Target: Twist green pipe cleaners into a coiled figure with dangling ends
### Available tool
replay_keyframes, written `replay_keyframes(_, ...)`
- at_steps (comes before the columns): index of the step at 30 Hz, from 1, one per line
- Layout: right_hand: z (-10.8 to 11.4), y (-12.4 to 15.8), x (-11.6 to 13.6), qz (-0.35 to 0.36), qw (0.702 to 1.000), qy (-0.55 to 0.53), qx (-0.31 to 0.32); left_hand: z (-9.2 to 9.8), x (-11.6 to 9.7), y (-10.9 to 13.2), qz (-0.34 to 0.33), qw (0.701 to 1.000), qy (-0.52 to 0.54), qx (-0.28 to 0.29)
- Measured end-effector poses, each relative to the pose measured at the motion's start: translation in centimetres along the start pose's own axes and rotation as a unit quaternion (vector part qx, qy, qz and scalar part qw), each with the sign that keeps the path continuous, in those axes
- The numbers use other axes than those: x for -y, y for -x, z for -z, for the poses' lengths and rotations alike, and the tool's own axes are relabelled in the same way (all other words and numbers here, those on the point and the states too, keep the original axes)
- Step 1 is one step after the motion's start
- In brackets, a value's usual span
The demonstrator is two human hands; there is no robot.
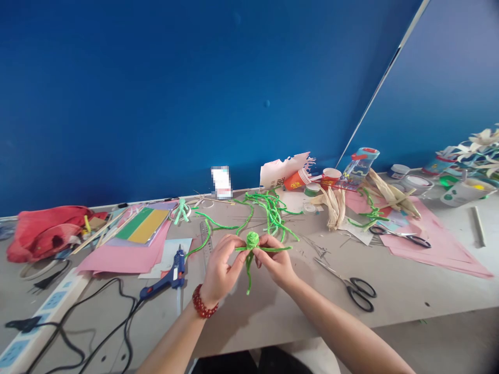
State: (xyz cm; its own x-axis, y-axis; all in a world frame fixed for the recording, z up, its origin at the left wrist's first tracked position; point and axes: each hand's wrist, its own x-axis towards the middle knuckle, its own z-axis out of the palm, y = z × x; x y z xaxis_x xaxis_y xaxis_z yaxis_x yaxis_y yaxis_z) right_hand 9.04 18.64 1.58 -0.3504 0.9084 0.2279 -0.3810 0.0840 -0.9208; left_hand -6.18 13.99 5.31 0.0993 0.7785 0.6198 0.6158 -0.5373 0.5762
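Note:
Between my two hands is a small green figure made of pipe cleaners (pixel 252 240), with a coiled round head and thin strands sticking out to both sides and downward. My left hand (pixel 225 265), with a red beaded bracelet (pixel 203 302) at its wrist, pinches the figure from the left. From the right, the thumb and fingers of my right hand (pixel 276 259) close on it just under the head. Beyond my hands lies a loose heap of bright green pipe cleaners (pixel 273 210). A pale green figure (pixel 181 211) stands farther back on the left.
Left are a blue glue gun (pixel 171 275), power strip (pixel 47 317), cords and coloured sheets (pixel 144 226). Black-handled scissors (pixel 356 291) lie right, with another pair (pixel 405 235) on pink paper (pixel 436 254). Paper cups (pixel 298 179) and dried husks (pixel 335 208) stand near the blue wall (pixel 195 104).

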Motion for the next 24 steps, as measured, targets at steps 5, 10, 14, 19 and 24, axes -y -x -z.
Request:
replay_keyframes(5,0.0,0.0,-0.1,0.009,1.0,0.024,-0.006,0.0,-0.2,-0.1,0.014,1.0,-0.006,0.003)
replay_keyframes(10,0.2,-0.1,-0.5,0.018,0.999,0.037,-0.005,0.6,-0.3,-0.6,0.054,0.997,0.006,0.059)
replay_keyframes(14,0.2,-0.3,-0.6,0.007,0.999,0.032,-0.013,0.9,-0.2,-1.1,0.155,0.979,0.09,0.097)
replay_keyframes(19,0.2,-0.5,-0.7,-0.018,0.999,0.026,-0.017,0.6,0.3,-1.0,0.223,0.948,0.199,0.106)
replay_keyframes(24,0.2,-0.5,-1.1,-0.035,0.999,0.029,-0.007,-0.3,1.2,-0.2,0.211,0.963,0.153,0.064)
